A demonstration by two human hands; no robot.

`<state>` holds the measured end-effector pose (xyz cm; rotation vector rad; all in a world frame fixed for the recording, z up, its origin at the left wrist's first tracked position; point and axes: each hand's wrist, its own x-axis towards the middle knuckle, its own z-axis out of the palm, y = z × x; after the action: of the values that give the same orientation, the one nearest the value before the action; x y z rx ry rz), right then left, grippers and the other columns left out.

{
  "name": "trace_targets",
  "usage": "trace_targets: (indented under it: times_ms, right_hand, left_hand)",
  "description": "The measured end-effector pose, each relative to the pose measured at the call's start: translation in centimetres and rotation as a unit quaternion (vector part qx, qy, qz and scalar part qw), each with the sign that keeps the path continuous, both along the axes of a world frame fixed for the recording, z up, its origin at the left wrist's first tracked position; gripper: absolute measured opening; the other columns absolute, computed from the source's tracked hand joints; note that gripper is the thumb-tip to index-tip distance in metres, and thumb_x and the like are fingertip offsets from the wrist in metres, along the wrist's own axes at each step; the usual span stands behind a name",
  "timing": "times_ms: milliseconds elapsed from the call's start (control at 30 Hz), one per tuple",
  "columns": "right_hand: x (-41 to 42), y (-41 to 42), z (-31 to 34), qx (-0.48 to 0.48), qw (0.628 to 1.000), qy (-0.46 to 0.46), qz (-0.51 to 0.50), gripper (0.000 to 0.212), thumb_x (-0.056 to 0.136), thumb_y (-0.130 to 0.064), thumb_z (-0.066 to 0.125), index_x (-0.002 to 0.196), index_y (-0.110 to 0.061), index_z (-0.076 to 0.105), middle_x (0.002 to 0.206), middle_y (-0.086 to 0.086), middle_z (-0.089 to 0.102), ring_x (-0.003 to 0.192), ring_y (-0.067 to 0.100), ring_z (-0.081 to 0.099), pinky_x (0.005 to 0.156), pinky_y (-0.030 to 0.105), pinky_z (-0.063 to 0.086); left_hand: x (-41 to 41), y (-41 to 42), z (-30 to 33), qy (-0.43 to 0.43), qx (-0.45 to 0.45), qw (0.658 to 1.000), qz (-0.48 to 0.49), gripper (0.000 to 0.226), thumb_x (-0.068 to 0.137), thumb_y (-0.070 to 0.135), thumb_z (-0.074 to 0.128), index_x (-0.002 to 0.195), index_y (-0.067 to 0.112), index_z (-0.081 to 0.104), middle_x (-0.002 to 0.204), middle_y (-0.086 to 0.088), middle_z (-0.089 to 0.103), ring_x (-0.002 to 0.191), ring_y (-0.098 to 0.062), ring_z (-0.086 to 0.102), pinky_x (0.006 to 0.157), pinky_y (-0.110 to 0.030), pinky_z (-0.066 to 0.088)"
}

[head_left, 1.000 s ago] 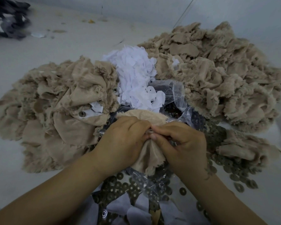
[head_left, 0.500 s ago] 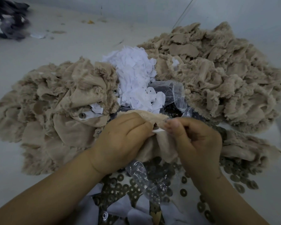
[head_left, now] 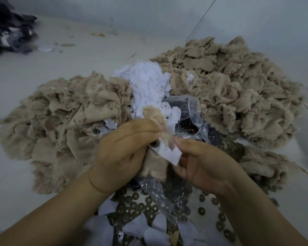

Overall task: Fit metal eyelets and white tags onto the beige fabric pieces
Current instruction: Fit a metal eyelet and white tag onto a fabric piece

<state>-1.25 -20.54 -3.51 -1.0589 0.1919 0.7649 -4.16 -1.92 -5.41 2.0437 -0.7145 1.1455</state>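
At centre frame, one beige fabric piece (head_left: 154,166) is held up between both hands, above the loose metal washers (head_left: 150,208) scattered on the surface (head_left: 34,77). The piece is gripped by the left hand (head_left: 124,153), fingers curled round its bunched top. A metal eyelet (head_left: 154,144) is seen seated through the fabric, with a white tag (head_left: 169,154) lying over it, apparently threaded on. The tag's edge and the fabric beside it are pinched by the right hand (head_left: 203,167), thumb and fingertips closed on them.

Progress, as judged:
- This piece: eyelet and tag look fitted; whether a washer is on the back cannot be told.
- Left beige pile (head_left: 60,125): an eyelet with a tag is visible on at least one piece near the hands, so it is taken as the finished stack.
- Right beige pile (head_left: 229,96): larger, almost no tags or eyelets visible, so it is taken as stock not yet done.
- Supplies are far from used up: a heap of white tags (head_left: 148,87) sits between the piles, a clear plastic bag (head_left: 192,112) of dark parts just beside it, more washers and tags nearer the person.

Roughly under half is judged done. A dark cloth heap (head_left: 9,36) lies well apart at far left, not in use.
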Motion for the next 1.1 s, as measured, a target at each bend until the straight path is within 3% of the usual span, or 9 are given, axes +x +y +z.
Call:
trace_targets:
  times_ms: [133,233,367,467,633,733,867,967,1100]
  right_hand:
    - [-0.6,0.8,-0.2,-0.023,0.999,-0.005,0.027,0.048,0.078,-0.034,0.067,0.115,-0.004,0.069,0.110,0.019,0.066,0.088,0.030,0.068,0.069,0.037,0.062]
    - [-0.8,1.4,0.1,0.069,0.993,0.069,0.069,0.051,0.080,-0.046,0.066,0.113,-0.008,0.072,0.110,0.016,0.066,0.086,0.027,0.069,0.072,0.037,0.061]
    - [-0.2,1.9,0.1,0.175,0.978,0.113,0.024,0.051,0.077,-0.029,0.072,0.122,-0.005,0.070,0.123,0.012,0.067,0.095,0.024,0.068,0.092,0.034,0.051]
    - [0.3,2.0,0.0,0.180,0.980,0.078,-0.012,0.059,0.070,-0.022,0.075,0.124,-0.001,0.067,0.127,0.017,0.067,0.097,0.029,0.071,0.087,0.036,0.056]
    - [0.3,2.2,-0.8,0.138,0.990,-0.013,0.000,0.046,0.092,-0.027,0.058,0.133,-0.005,0.058,0.131,0.019,0.064,0.116,0.032,0.064,0.094,0.043,0.054]
    - [0.1,2.3,-1.3,0.100,0.991,-0.080,-0.045,0.036,0.092,-0.020,0.059,0.123,-0.004,0.065,0.124,0.021,0.067,0.111,0.035,0.066,0.091,0.046,0.056]
    - [0.0,2.0,-1.3,0.075,0.984,-0.131,-0.093,0.026,0.084,-0.016,0.066,0.106,-0.004,0.072,0.114,0.022,0.071,0.103,0.033,0.070,0.082,0.040,0.060]
    - [-0.1,1.9,-1.4,0.083,0.983,-0.138,-0.093,0.024,0.085,-0.014,0.067,0.106,-0.004,0.073,0.114,0.024,0.070,0.103,0.034,0.070,0.080,0.035,0.059]
    - [-0.1,1.6,-1.7,0.075,0.982,-0.142,-0.100,0.023,0.086,-0.010,0.066,0.107,-0.002,0.073,0.114,0.024,0.070,0.104,0.034,0.070,0.079,0.032,0.059]
  left_hand:
    - [0.1,0.2,0.3,0.023,-0.083,0.995,0.051,0.017,0.081,-0.012,0.066,0.092,-0.001,0.071,0.101,-0.004,0.068,0.095,-0.015,0.068,0.084,-0.032,0.057]
    - [0.7,0.0,0.7,0.016,-0.074,0.996,0.054,0.008,0.083,-0.007,0.069,0.088,-0.003,0.072,0.098,-0.006,0.066,0.091,-0.017,0.066,0.082,-0.029,0.055]
    - [1.3,0.1,0.5,0.008,-0.056,0.997,0.048,0.008,0.086,-0.003,0.064,0.083,-0.005,0.071,0.098,-0.007,0.066,0.093,-0.014,0.064,0.085,-0.023,0.051]
    - [1.4,0.8,-0.1,0.026,-0.052,0.998,0.039,0.013,0.086,-0.003,0.058,0.082,-0.005,0.070,0.101,-0.005,0.064,0.097,-0.010,0.063,0.088,-0.021,0.050]
    - [1.3,1.1,-0.5,0.109,-0.082,0.990,0.035,0.024,0.081,-0.003,0.047,0.076,-0.001,0.070,0.097,0.003,0.065,0.098,0.000,0.061,0.086,-0.015,0.048]
    - [1.2,0.6,0.0,0.176,-0.124,0.977,0.003,0.025,0.082,0.010,0.047,0.077,0.001,0.069,0.090,0.002,0.068,0.090,-0.007,0.064,0.078,-0.019,0.050]
    - [1.2,-0.8,0.6,0.244,-0.073,0.967,0.019,0.026,0.084,0.035,0.068,0.091,0.010,0.073,0.090,0.004,0.067,0.088,-0.009,0.063,0.076,-0.024,0.050]
    - [1.2,-1.3,0.3,0.238,-0.058,0.969,0.021,0.019,0.081,0.024,0.073,0.096,0.012,0.077,0.091,0.005,0.072,0.088,-0.007,0.066,0.078,-0.029,0.053]
    - [1.2,-1.5,0.4,0.213,0.020,0.976,0.029,0.026,0.086,0.028,0.063,0.090,0.006,0.076,0.083,-0.002,0.072,0.078,-0.014,0.066,0.071,-0.030,0.052]
